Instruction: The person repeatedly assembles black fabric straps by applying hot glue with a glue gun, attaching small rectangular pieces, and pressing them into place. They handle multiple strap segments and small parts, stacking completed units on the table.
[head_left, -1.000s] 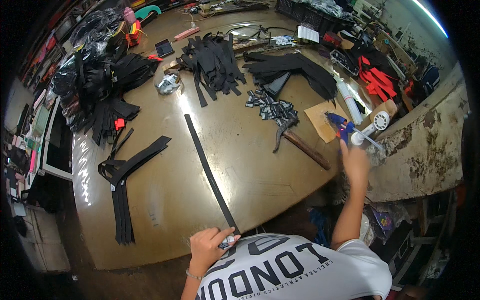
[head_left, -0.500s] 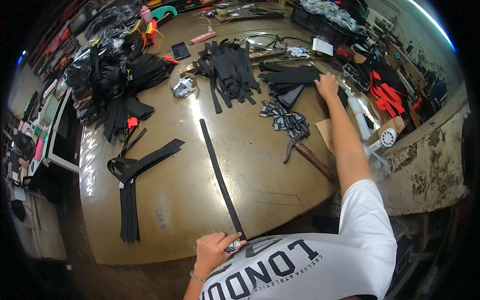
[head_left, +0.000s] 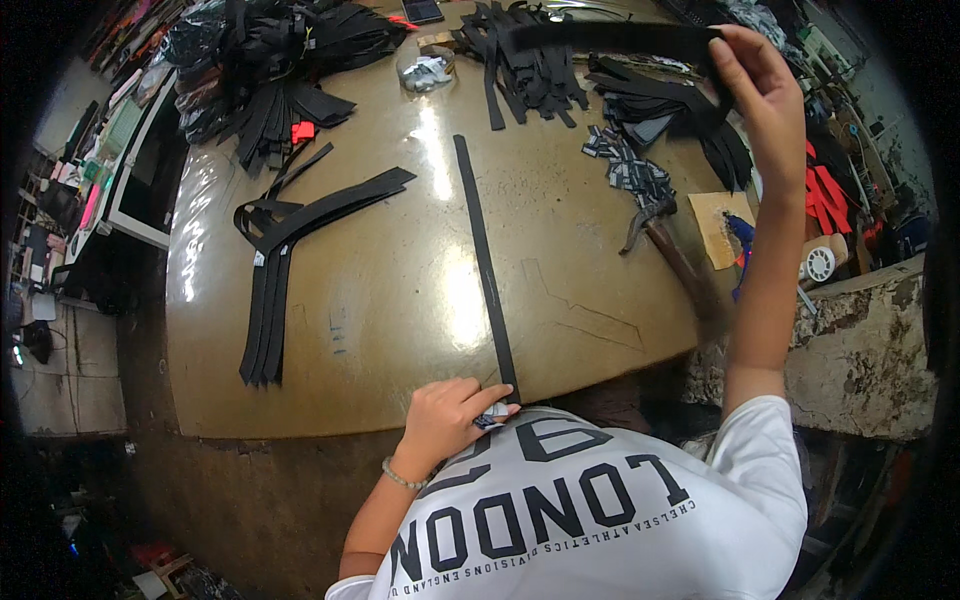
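Note:
My right hand (head_left: 762, 85) is raised at the far right, pinching one end of a wide black webbing strap (head_left: 620, 38). The strap stretches leftward over a heap of black strips (head_left: 525, 75). Below that hand lies a pile of wide black straps (head_left: 650, 105). At the table's near edge my left hand (head_left: 450, 420) is curled around small grey-and-white labels (head_left: 490, 415), partly hidden by its fingers. Its index fingertip touches the near end of a narrow black strap (head_left: 485, 270), which lies straight across the table.
Folded black straps (head_left: 270, 310) lie at the left. At right are a pile of small labels (head_left: 630, 170), a curved-headed tool with a wooden handle (head_left: 680, 265) and brown card (head_left: 715, 225). A clear container (head_left: 425, 72) and bundled black straps (head_left: 280, 110) stand farther back.
My right hand has lifted a wide black strap off the pile and brought it up. My left hand stays at the narrow strap's near end. The whole view has shifted.

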